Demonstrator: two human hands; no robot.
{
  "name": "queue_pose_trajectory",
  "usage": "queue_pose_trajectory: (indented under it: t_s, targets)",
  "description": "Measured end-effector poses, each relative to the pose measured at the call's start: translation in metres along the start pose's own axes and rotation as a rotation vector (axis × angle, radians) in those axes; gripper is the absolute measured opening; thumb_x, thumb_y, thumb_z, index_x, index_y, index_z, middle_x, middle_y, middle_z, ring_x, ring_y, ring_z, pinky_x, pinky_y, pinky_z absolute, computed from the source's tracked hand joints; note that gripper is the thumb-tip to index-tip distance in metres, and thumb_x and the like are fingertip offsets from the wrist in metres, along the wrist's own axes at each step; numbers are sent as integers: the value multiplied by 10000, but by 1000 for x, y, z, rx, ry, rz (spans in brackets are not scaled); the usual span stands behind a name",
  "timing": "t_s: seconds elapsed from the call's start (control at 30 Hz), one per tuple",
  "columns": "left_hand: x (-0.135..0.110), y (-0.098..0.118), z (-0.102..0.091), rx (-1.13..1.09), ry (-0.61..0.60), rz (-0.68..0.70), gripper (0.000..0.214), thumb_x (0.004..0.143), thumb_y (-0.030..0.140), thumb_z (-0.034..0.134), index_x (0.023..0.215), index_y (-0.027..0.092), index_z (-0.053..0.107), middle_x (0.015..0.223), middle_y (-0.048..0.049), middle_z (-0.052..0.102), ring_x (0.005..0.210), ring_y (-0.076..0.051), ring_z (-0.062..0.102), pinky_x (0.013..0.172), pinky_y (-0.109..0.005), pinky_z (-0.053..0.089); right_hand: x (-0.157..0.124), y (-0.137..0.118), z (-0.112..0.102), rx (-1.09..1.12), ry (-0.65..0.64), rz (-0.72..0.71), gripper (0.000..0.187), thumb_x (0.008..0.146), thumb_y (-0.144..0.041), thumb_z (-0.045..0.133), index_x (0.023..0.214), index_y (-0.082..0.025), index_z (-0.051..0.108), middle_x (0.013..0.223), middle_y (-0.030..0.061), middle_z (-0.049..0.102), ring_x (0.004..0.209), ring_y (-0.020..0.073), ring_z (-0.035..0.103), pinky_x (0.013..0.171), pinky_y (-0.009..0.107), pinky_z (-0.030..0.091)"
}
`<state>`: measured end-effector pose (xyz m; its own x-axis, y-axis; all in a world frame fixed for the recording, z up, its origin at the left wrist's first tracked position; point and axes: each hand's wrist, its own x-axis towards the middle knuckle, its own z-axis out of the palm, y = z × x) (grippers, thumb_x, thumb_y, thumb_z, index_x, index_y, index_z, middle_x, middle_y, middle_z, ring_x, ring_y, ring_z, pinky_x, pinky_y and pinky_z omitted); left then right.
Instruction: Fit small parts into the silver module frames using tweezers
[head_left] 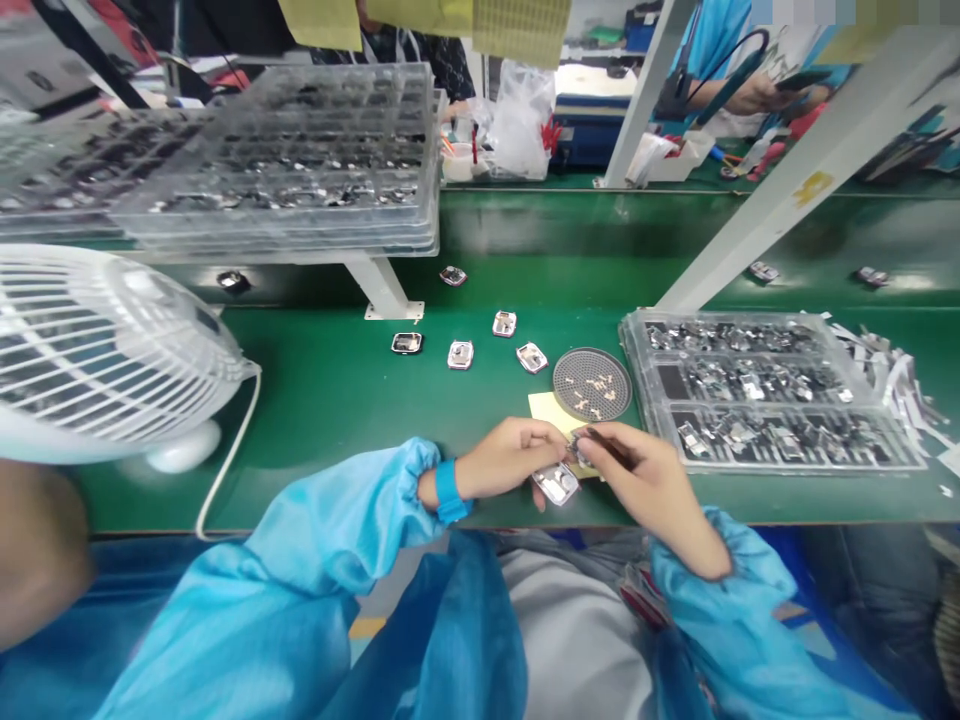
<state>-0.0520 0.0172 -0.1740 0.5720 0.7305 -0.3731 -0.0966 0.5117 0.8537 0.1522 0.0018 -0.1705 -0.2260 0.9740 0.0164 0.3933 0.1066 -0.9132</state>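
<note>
Left hand (514, 460): fingers clamped on a silver, rounded-square metal casing (558, 485), just below the thumb.
Right hand (641, 465): fingers gripping a slim, dark, stick-like tool (610, 447) (tip unclear), near the casing's upper right.

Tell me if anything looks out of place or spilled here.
White strips look untidy: they lie in a loose tangle on the green bench, right of the clear tray, whose small parts sit in compartments.
</note>
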Motion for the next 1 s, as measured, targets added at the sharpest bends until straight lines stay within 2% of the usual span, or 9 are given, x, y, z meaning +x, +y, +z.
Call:
queue_pose_trajectory:
  t_s: [0.1, 0.23, 0.3, 0.37, 0.47, 0.6, 0.7, 0.83, 1.0]
  targets:
    - [1, -4, -2, 27, 22, 11, 423, 780, 490, 745, 850, 84, 649, 709, -55, 668, 471, -107, 603, 356, -158, 420, 5, 12, 6, 50, 14, 24, 263, 897, -410, 671, 1014, -188, 749, 969, 60, 755, 860, 206, 708, 773, 314, 573]
    - [3, -13, -4, 97, 21, 76, 416, 821, 504, 711, 859, 95, 645, 706, -52, 664, 512, -115, 607, 424, -204, 521, 5, 17, 5, 44, -26, 22, 291, 906, -431, 654, 1049, -199, 758, 1019, 71, 748, 909, 215, 700, 805, 324, 563]
    - [4, -15, -4, 103, 31, 111, 413, 831, 506, 705, 873, 101, 642, 713, -54, 672, 523, -123, 617, 430, -210, 530, 3, 17, 5, 92, -2, 48, 352, 908, -450, 644, 1138, -199, 732, 1037, 80, 743, 938, 221, 699, 815, 325, 565]
    - [4, -14, -4, 72, 54, 132, 420, 823, 512, 715, 872, 103, 636, 729, -66, 686, 553, -142, 643, 441, -219, 537, 1, 17, 6, 149, 33, 93, 405, 889, -473, 658, 1168, -184, 707, 991, 83, 741, 890, 216, 699, 755, 305, 566]
    - [5, -11, -4, 35, 93, 148, 430, 813, 517, 726, 865, 100, 633, 739, -82, 703, 565, -157, 662, 462, -229, 540, 0, 18, 5, 134, 44, 143, 364, 850, -495, 693, 972, -153, 726, 826, 67, 712, 716, 177, 651, 614, 257, 514]
    - [5, -6, -5, 108, 155, 146, 405, 878, 463, 657, 1022, 85, 674, 764, -88, 712, 538, -131, 652, 402, -163, 408, -5, 18, -3, 113, 121, 176, 361, 850, -505, 688, 833, -145, 698, 696, 36, 647, 593, 127, 545, 532, 227, 426]
    - [4, -3, -5, 144, 191, 170, 375, 910, 381, 585, 1123, 92, 695, 926, -116, 724, 642, -140, 677, 433, -169, 416, -11, 13, -8, 121, 54, 191, 362, 862, -501, 678, 778, -149, 681, 645, 25, 624, 583, 121, 541, 543, 223, 413]
    - [1, 1, -3, 143, 234, 202, 342, 899, 307, 568, 1132, 107, 719, 1077, -109, 710, 644, -92, 592, 555, -204, 501, -16, 6, -1, 111, -75, 224, 370, 867, -508, 670, 780, -149, 695, 622, 23, 620, 604, 135, 563, 580, 233, 426]
    - [-2, 2, -1, 169, 222, 241, 325, 898, 275, 574, 1151, 127, 715, 1088, -98, 714, 718, -109, 596, 621, -213, 496, -11, 7, 8, 128, -54, 254, 390, 877, -506, 654, 718, -150, 657, 601, 13, 595, 581, 116, 517, 573, 227, 391]
